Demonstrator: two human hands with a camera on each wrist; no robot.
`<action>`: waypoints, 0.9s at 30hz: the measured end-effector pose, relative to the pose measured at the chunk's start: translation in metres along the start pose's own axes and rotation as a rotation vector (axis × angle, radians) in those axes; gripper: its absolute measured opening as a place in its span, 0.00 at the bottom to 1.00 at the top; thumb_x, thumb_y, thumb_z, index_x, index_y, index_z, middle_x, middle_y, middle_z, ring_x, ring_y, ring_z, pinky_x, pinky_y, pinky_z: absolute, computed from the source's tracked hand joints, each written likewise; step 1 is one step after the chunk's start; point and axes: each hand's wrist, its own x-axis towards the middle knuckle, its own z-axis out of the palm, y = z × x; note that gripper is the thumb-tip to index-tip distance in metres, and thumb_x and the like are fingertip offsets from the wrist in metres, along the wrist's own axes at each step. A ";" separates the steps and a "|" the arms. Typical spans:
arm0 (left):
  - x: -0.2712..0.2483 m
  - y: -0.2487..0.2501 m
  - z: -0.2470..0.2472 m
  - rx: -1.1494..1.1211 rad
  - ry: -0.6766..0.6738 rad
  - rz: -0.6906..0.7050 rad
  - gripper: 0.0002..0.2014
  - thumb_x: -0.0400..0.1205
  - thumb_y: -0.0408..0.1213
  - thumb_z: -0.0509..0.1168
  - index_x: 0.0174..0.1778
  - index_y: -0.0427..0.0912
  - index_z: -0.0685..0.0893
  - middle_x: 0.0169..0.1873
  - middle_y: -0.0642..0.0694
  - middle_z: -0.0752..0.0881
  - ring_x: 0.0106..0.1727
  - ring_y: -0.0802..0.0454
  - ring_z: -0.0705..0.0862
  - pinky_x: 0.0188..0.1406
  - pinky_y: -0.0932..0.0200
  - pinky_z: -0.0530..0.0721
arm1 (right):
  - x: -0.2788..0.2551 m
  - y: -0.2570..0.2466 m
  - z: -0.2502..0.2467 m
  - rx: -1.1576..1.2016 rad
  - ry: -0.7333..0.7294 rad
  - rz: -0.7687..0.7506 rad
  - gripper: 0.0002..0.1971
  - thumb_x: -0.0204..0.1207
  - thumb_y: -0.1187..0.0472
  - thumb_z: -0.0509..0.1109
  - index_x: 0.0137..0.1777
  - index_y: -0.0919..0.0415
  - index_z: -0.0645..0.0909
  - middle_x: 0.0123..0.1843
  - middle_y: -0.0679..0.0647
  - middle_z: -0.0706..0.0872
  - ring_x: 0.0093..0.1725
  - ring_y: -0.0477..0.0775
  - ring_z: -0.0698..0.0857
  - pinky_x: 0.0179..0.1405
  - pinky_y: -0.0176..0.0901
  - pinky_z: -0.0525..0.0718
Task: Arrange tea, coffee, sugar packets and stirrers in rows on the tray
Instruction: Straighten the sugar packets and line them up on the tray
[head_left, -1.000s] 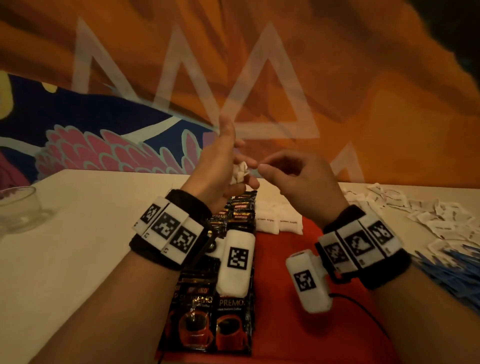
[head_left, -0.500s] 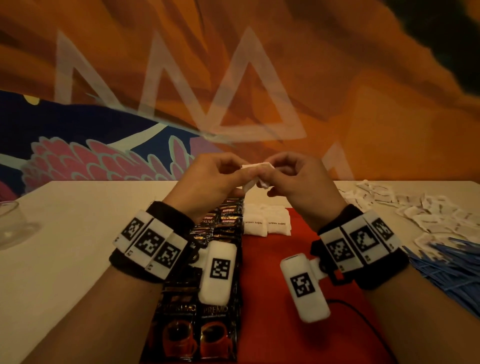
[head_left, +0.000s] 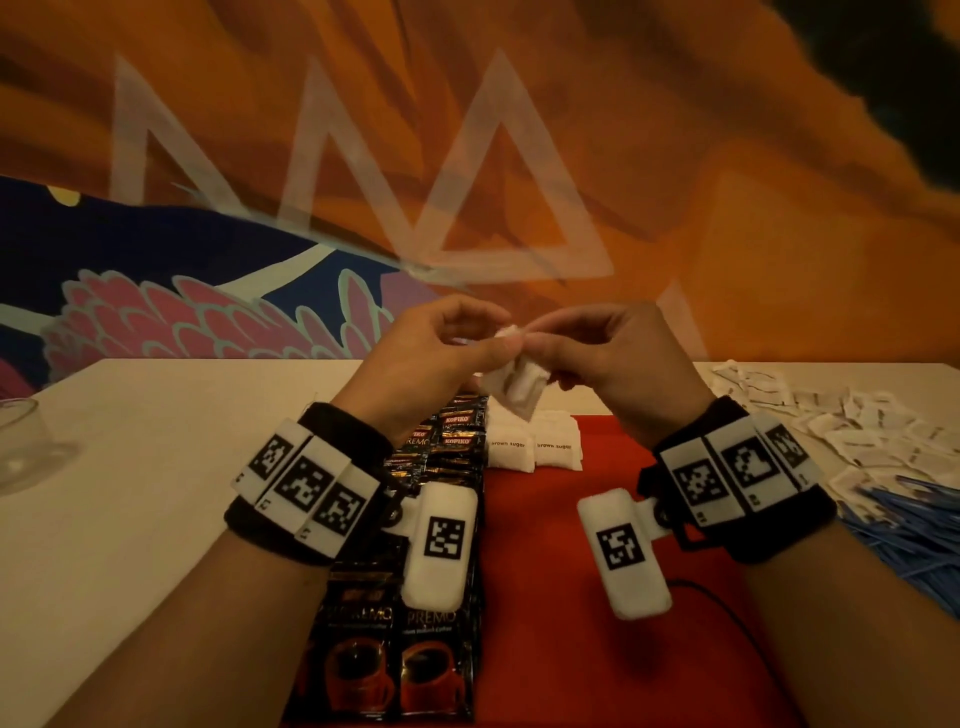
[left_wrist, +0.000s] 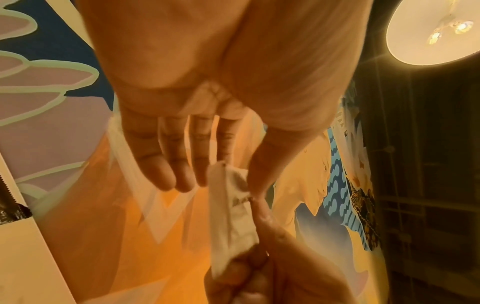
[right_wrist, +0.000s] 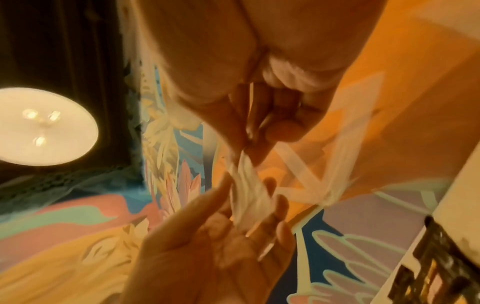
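Both hands are raised above the far end of the red tray (head_left: 550, 582). My left hand (head_left: 501, 340) and right hand (head_left: 537, 338) meet fingertip to fingertip and pinch a small bunch of white sugar packets (head_left: 514, 387), which hangs below them. In the left wrist view the thumb and forefinger pinch the packets (left_wrist: 228, 209) from above, while the right hand (left_wrist: 259, 273) holds them from below. The right wrist view is blurred, with the packets (right_wrist: 249, 195) stretched between both hands. Black coffee sachets (head_left: 441, 447) lie in rows along the tray's left side. Two brown sugar packets (head_left: 535, 447) lie at its far end.
Loose white packets (head_left: 857, 431) are scattered over the table on the right, with a heap of blue stirrers (head_left: 914, 535) in front of them. A glass bowl (head_left: 21, 441) stands at the left edge. The patterned wall rises just behind the table.
A second ago the left hand alone held the packets. The right hand has closed in and taken hold, and the bunch now hangs between both hands.
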 end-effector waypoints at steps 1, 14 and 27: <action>-0.001 0.001 0.000 0.004 -0.016 0.012 0.15 0.72 0.43 0.74 0.53 0.44 0.87 0.50 0.43 0.92 0.54 0.44 0.90 0.55 0.45 0.88 | -0.001 -0.001 0.000 -0.044 -0.006 -0.022 0.04 0.73 0.66 0.78 0.45 0.66 0.89 0.37 0.60 0.90 0.29 0.46 0.84 0.28 0.37 0.80; -0.001 0.001 0.001 -0.034 0.075 0.036 0.04 0.79 0.27 0.72 0.43 0.36 0.82 0.46 0.35 0.89 0.43 0.44 0.90 0.41 0.58 0.89 | 0.001 0.002 0.007 0.151 0.148 -0.078 0.04 0.71 0.69 0.78 0.41 0.60 0.87 0.39 0.54 0.91 0.39 0.50 0.89 0.40 0.47 0.88; -0.005 0.006 0.001 0.017 0.052 0.029 0.07 0.73 0.47 0.74 0.42 0.49 0.91 0.46 0.44 0.91 0.54 0.42 0.90 0.61 0.36 0.86 | -0.001 0.004 0.003 -0.070 -0.008 0.004 0.05 0.71 0.61 0.80 0.45 0.61 0.90 0.41 0.59 0.92 0.35 0.48 0.87 0.29 0.36 0.82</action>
